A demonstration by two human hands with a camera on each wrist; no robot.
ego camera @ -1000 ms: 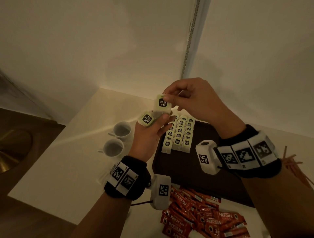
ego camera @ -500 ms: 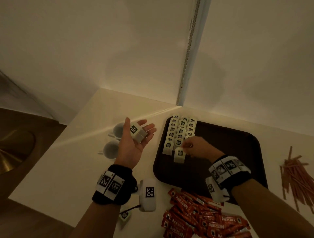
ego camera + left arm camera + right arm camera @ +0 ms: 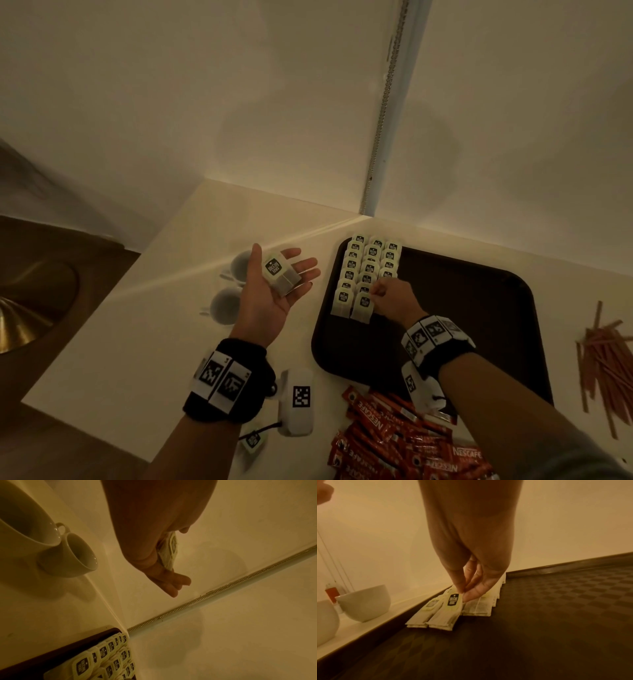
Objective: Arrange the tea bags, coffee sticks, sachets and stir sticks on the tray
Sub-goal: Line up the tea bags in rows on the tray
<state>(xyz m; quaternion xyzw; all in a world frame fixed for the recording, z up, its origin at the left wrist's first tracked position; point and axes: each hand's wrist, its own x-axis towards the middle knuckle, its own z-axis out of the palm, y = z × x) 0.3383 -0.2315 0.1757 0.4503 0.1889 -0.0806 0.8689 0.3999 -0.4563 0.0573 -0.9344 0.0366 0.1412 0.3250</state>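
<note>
My left hand is held palm up left of the tray, fingers straight, with a small stack of tea bags lying on it; the left wrist view shows the stack edge-on. My right hand is low over the dark brown tray and pinches the tag of a tea bag between thumb and forefinger. That bag lies at the front of the middle row. Three rows of tea bags overlap in the tray's far left corner.
Two white cups stand on the counter under my left hand. Red Nescafe coffee sticks are heaped in front of the tray, and stir sticks lie to its right. A loose tea tag lies by my left wrist. Walls close the back.
My right hand took a tea bag from the left hand, came down to the tray and laid it at the front of the middle row. The left hand lowered and turned palm up.
</note>
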